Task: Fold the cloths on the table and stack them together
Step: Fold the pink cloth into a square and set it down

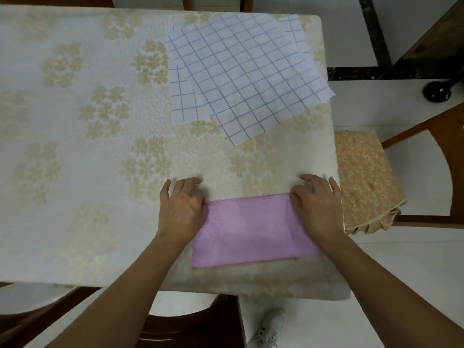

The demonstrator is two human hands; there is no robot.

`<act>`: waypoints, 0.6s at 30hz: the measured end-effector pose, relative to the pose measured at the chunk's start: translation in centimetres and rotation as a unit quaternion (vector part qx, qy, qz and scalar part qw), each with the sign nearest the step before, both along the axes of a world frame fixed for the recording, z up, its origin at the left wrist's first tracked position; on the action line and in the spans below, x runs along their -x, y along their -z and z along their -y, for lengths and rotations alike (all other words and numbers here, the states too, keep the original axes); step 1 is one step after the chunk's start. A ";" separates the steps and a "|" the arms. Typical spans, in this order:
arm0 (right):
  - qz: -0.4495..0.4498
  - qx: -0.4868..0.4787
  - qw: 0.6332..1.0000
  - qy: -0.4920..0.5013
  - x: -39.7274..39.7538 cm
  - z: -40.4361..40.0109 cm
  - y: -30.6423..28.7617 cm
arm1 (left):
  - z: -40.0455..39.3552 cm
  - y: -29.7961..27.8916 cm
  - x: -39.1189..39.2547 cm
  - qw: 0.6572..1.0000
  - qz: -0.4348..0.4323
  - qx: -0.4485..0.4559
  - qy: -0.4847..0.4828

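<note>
Fingers pinching pink cloth corners

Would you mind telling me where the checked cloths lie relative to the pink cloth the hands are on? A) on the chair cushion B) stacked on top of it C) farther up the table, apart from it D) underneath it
C: the checked cloths lie spread at the table's far right corner, with bare tablecloth between them and the pink cloth.

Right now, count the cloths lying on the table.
3. A pink cloth at the near edge between the hands; two white checked cloths at the far right, one overlapping the other. More could hide beneath.
</note>
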State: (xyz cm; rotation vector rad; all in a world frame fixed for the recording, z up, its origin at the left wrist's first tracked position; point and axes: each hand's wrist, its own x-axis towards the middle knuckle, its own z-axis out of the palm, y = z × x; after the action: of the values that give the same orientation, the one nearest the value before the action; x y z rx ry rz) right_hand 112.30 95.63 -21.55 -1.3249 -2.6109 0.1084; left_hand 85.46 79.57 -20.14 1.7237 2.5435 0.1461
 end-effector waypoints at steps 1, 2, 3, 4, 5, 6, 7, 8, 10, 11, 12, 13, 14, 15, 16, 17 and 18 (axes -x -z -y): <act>-0.014 -0.001 1.000 0.003 0.0 0.2 0.0 | 0.1 -0.2 -0.4 1.000 0.005 -0.012 -0.018; -0.031 0.000 1.000 0.004 0.1 0.5 -0.1 | 0.1 -0.5 -1.0 0.999 0.012 -0.031 -0.031; -0.048 0.001 0.999 -0.002 0.3 1.0 0.0 | 0.2 -0.7 -1.9 0.998 0.020 -0.053 -0.033; -0.060 0.001 0.998 -0.016 0.6 1.7 0.0 | 0.3 -0.8 -3.2 0.997 0.032 -0.071 -0.022; -0.063 0.000 0.997 -0.037 0.9 2.7 0.2 | 0.5 -0.8 -4.7 0.996 0.046 -0.079 -0.001; -0.057 0.005 0.996 -0.061 1.1 3.7 0.5 | 0.6 -0.6 -6.4 0.995 0.059 -0.075 0.025; -0.044 0.016 0.996 -0.082 1.3 4.8 0.8 | 0.8 -0.2 -8.0 0.994 0.069 -0.064 0.050; -0.025 0.034 0.995 -0.095 1.4 5.7 1.3 | 1.0 0.4 -9.3 0.993 0.076 -0.049 0.069; 0.023 0.073 0.992 -0.099 1.3 7.0 2.4 | 1.4 1.8 -10.8 0.993 0.083 -0.008 0.084; 0.044 0.085 0.991 -0.098 1.2 7.3 2.9 | 1.6 2.4 -11.0 0.993 0.083 0.015 0.080; 0.061 0.091 0.989 -0.099 1.1 7.4 3.2 | 1.7 2.9 -10.9 0.994 0.081 0.033 0.070; 0.075 0.094 0.988 -0.102 1.0 7.3 3.5 | 1.8 3.2 -10.7 0.994 0.078 0.048 0.059; 0.084 0.096 0.986 -0.104 1.1 7.2 3.6 | 1.9 3.4 -10.4 0.994 0.073 0.060 0.051; 0.089 0.097 0.986 -0.105 1.2 7.0 3.7 | 1.9 3.6 -9.9 0.994 0.067 0.068 0.047; 0.092 0.096 0.985 -0.105 1.4 6.9 3.8 | 2.0 3.8 -9.5 0.994 0.061 0.071 0.046; 0.094 0.094 0.986 -0.105 1.5 6.8 3.8 | 2.1 3.9 -9.0 0.995 0.057 0.069 0.047; 0.095 0.090 0.986 -0.105 1.6 6.7 3.9 | 2.2 4.0 -8.6 0.995 0.055 0.063 0.049</act>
State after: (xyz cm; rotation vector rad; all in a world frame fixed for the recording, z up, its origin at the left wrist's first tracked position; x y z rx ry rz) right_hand 110.70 88.89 -25.46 -1.1605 -2.9602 0.2693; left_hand 94.09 77.37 -24.11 1.7380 2.3332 0.0713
